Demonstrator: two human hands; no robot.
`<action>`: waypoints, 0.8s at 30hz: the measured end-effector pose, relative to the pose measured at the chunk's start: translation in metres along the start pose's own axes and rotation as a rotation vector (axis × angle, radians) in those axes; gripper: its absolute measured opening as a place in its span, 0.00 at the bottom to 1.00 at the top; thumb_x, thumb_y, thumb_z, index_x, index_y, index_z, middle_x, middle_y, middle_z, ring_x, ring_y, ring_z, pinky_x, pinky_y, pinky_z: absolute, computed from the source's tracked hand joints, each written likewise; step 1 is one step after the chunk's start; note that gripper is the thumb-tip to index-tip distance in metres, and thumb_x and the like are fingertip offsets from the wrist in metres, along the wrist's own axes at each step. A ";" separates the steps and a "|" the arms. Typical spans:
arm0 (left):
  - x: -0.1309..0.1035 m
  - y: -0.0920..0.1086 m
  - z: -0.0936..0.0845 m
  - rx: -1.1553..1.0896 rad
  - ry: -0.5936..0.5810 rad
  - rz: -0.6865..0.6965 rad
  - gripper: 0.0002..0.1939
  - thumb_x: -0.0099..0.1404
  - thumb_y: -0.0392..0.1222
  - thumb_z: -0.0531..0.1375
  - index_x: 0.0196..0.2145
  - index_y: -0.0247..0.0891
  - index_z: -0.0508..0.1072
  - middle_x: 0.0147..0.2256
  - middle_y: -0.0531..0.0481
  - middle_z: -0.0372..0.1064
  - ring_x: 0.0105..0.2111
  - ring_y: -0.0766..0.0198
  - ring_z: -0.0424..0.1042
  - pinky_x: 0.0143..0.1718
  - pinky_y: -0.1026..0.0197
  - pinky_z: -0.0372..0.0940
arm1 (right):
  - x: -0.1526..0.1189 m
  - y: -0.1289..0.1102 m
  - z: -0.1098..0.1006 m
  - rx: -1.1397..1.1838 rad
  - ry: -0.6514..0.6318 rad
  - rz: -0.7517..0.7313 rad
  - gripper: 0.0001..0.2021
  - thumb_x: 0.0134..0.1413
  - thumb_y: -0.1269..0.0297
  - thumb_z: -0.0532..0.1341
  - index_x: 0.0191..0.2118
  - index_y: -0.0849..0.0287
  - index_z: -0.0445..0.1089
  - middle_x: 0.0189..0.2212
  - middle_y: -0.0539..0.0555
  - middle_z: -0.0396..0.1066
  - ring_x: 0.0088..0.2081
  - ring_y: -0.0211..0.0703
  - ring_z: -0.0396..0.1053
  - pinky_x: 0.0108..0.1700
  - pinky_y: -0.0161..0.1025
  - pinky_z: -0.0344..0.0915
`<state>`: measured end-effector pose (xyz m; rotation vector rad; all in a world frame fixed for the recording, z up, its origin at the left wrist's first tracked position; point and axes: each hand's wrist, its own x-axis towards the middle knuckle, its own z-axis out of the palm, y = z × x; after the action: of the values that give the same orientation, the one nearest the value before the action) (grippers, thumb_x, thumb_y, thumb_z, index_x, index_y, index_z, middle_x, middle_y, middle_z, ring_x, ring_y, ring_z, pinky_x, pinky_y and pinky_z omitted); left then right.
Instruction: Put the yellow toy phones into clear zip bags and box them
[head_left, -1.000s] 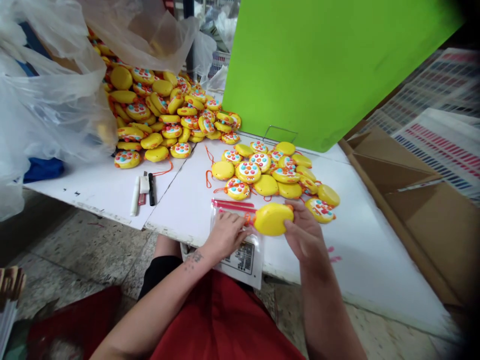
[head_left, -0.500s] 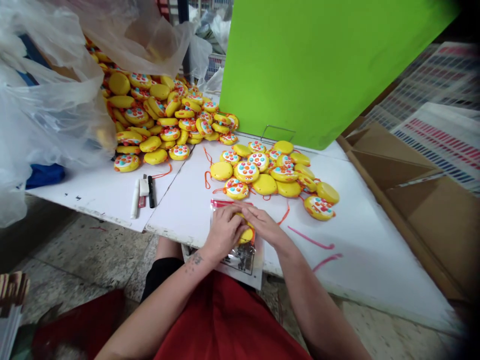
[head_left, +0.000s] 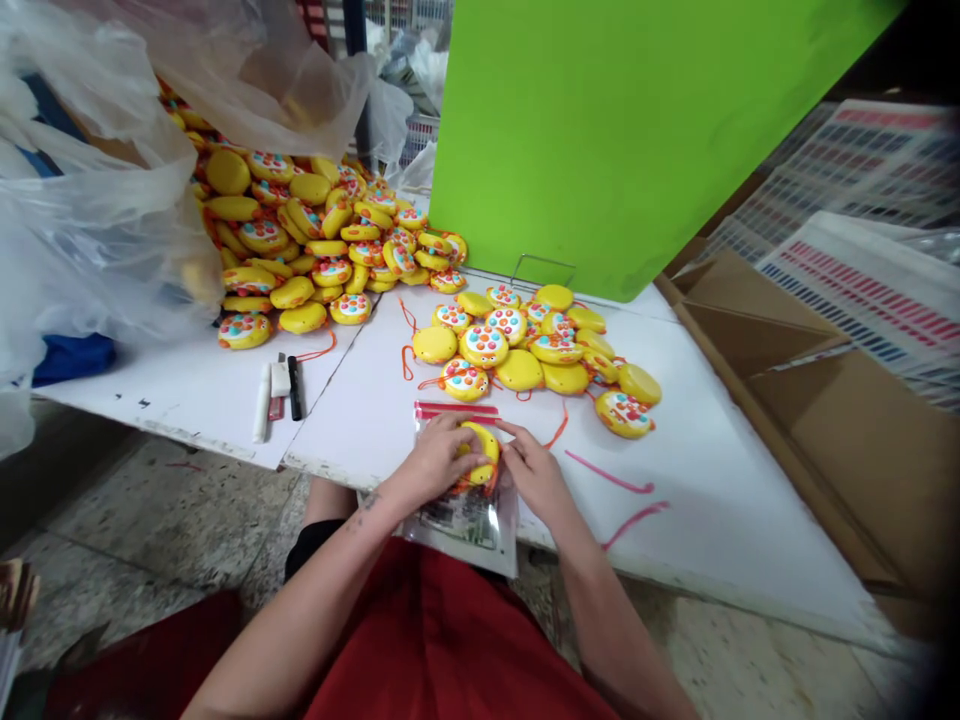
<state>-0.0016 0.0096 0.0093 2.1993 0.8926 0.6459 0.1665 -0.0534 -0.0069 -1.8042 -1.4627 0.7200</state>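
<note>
My left hand is closed around a round yellow toy, thumb and fingers on its near side. The toy has orange cord on it and lies over a clear plastic zip bag with a red strip along its top. Whether the toy is inside the bag or on top cannot be made out. My right hand is at the bag's right edge, fingers bent and pinching there beside the toy. Just beyond my hands lies a group of similar toys, some showing white faces with coloured dots.
A larger heap of yellow toys spills from a plastic bag at left. Markers lie on the white table. A green board stands behind; a cardboard box is at right. Pink strips lie nearby.
My hands have drawn apart slightly, the right one moving off the toy's top to its right side. More of the toy and of the bag's red strip now shows. The view has shifted a little.
</note>
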 end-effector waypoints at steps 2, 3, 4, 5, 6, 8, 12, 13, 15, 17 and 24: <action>0.002 0.003 -0.009 0.023 -0.056 -0.016 0.06 0.58 0.42 0.63 0.31 0.37 0.72 0.48 0.43 0.65 0.49 0.54 0.64 0.50 0.52 0.60 | 0.000 -0.003 0.005 -0.013 0.036 -0.010 0.21 0.55 0.62 0.49 0.54 0.57 0.63 0.25 0.50 0.68 0.27 0.42 0.65 0.31 0.37 0.61; 0.002 0.005 -0.011 0.036 -0.066 -0.021 0.06 0.58 0.42 0.63 0.30 0.37 0.72 0.48 0.43 0.65 0.48 0.55 0.64 0.50 0.53 0.60 | 0.000 -0.005 0.007 -0.031 0.074 -0.016 0.21 0.54 0.63 0.50 0.54 0.57 0.63 0.25 0.50 0.68 0.27 0.42 0.65 0.31 0.37 0.61; 0.003 0.006 -0.013 0.050 -0.069 -0.022 0.06 0.57 0.42 0.63 0.29 0.36 0.72 0.48 0.43 0.65 0.48 0.55 0.64 0.50 0.54 0.60 | -0.001 -0.006 0.008 -0.049 0.120 -0.023 0.22 0.54 0.64 0.50 0.54 0.57 0.63 0.26 0.50 0.68 0.27 0.42 0.65 0.31 0.37 0.60; 0.003 0.008 -0.014 0.065 -0.066 -0.020 0.07 0.58 0.42 0.63 0.29 0.36 0.71 0.48 0.43 0.65 0.47 0.56 0.64 0.49 0.55 0.59 | -0.001 -0.008 0.010 -0.060 0.163 -0.030 0.22 0.54 0.64 0.50 0.55 0.58 0.62 0.26 0.51 0.69 0.27 0.41 0.65 0.32 0.37 0.60; 0.003 0.010 -0.014 0.083 -0.058 -0.016 0.07 0.58 0.42 0.63 0.28 0.36 0.71 0.47 0.43 0.66 0.47 0.56 0.64 0.49 0.56 0.59 | -0.002 -0.010 0.011 -0.059 0.203 -0.036 0.22 0.54 0.64 0.50 0.55 0.58 0.62 0.27 0.51 0.69 0.28 0.41 0.65 0.32 0.37 0.60; 0.003 0.016 -0.012 0.124 -0.032 -0.018 0.07 0.60 0.42 0.61 0.30 0.36 0.70 0.44 0.44 0.68 0.45 0.57 0.65 0.46 0.58 0.60 | -0.002 -0.013 0.012 -0.018 0.266 -0.045 0.22 0.55 0.64 0.50 0.56 0.58 0.61 0.27 0.51 0.69 0.28 0.41 0.65 0.33 0.37 0.61; 0.002 0.028 -0.011 0.141 -0.047 -0.108 0.07 0.65 0.43 0.55 0.34 0.37 0.68 0.30 0.49 0.69 0.32 0.61 0.68 0.36 0.60 0.61 | -0.001 -0.019 0.011 0.209 0.335 -0.015 0.23 0.55 0.61 0.52 0.57 0.57 0.59 0.25 0.49 0.66 0.25 0.39 0.65 0.29 0.36 0.64; 0.001 0.031 -0.012 0.119 -0.059 -0.121 0.07 0.65 0.44 0.54 0.34 0.37 0.68 0.28 0.50 0.69 0.30 0.61 0.68 0.35 0.61 0.60 | -0.001 -0.020 0.009 0.285 0.331 -0.004 0.23 0.55 0.60 0.53 0.57 0.57 0.58 0.25 0.48 0.66 0.24 0.38 0.65 0.27 0.36 0.64; -0.002 0.032 -0.015 0.070 -0.010 -0.112 0.09 0.65 0.45 0.55 0.34 0.37 0.68 0.29 0.50 0.69 0.31 0.60 0.68 0.36 0.60 0.61 | -0.002 -0.022 0.006 0.417 0.316 0.007 0.24 0.55 0.58 0.54 0.57 0.56 0.57 0.27 0.49 0.67 0.22 0.37 0.66 0.24 0.35 0.65; -0.006 0.029 -0.016 0.014 0.167 -0.094 0.10 0.64 0.45 0.56 0.40 0.36 0.68 0.38 0.45 0.70 0.41 0.57 0.67 0.43 0.57 0.60 | -0.003 -0.025 0.002 0.494 0.323 -0.004 0.23 0.55 0.58 0.55 0.57 0.56 0.57 0.29 0.50 0.68 0.23 0.37 0.67 0.24 0.36 0.67; -0.014 0.006 -0.007 -0.541 0.172 -0.339 0.19 0.63 0.47 0.54 0.48 0.33 0.64 0.40 0.43 0.68 0.34 0.63 0.68 0.34 0.62 0.64 | -0.007 -0.027 -0.008 0.513 0.383 -0.088 0.19 0.58 0.59 0.53 0.55 0.54 0.59 0.30 0.50 0.68 0.23 0.36 0.69 0.25 0.36 0.68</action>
<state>-0.0123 -0.0016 0.0157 1.4902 1.0081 0.8054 0.1553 -0.0584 0.0194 -1.3784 -0.9866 0.5963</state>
